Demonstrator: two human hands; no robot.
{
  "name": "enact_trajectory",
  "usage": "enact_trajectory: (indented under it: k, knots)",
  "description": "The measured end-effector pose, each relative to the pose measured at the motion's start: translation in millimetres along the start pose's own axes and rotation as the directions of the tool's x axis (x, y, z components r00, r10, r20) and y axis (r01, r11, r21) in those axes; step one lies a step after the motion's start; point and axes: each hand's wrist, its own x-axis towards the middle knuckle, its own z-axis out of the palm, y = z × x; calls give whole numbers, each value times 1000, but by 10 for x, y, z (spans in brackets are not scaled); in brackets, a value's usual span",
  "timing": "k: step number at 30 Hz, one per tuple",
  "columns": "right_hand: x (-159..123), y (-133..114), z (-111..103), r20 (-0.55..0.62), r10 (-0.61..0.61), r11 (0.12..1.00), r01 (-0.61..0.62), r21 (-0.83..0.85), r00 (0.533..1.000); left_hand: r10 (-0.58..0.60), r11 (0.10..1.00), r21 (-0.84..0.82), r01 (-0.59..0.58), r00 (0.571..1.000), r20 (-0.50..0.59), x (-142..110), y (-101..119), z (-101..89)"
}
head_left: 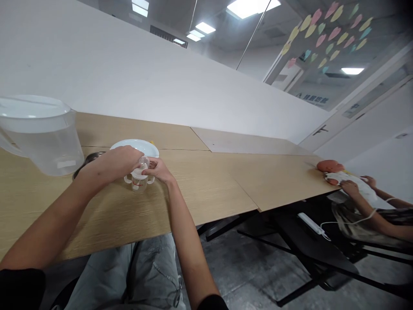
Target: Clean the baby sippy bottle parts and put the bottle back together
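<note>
A clear plastic baby bottle (139,181) with two side handles stands on the wooden table (206,185), its white collar and clear teat at the top. My left hand (111,164) reaches over from the left, with its fingers at the teat. My right hand (157,169) comes in from the right and grips the bottle near the collar. Behind the bottle lies a white plate (135,145), partly hidden by my left hand. The bottle's lower body stays in view below my hands.
A large clear plastic pitcher (43,144) with a white lid stands at the left. A dark round object (86,161) sits behind my left wrist. At the far right, a person's hands (350,187) hold a baby doll (331,167) at the table's edge. A white power strip (310,223) lies below.
</note>
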Motion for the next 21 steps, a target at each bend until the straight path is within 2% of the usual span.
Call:
enact_trajectory:
  k: [5,12,15,21]
  knots:
    - [14,27,8,0,-17,1000,17,1,1000,-21,999,39,20,1000,20,50,-82,26]
    - [50,97,-32,11,31,999,-30,-31,999,73,996,61,-69,995,-73,76,-145,78]
    - [63,121,-43,17,31,999,-30,-31,999,79,993,87,-74,995,-54,60,-109,42]
    - [69,119,-38,18,36,998,-35,-47,999,31,997,75,-35,998,57,24,-52,-81]
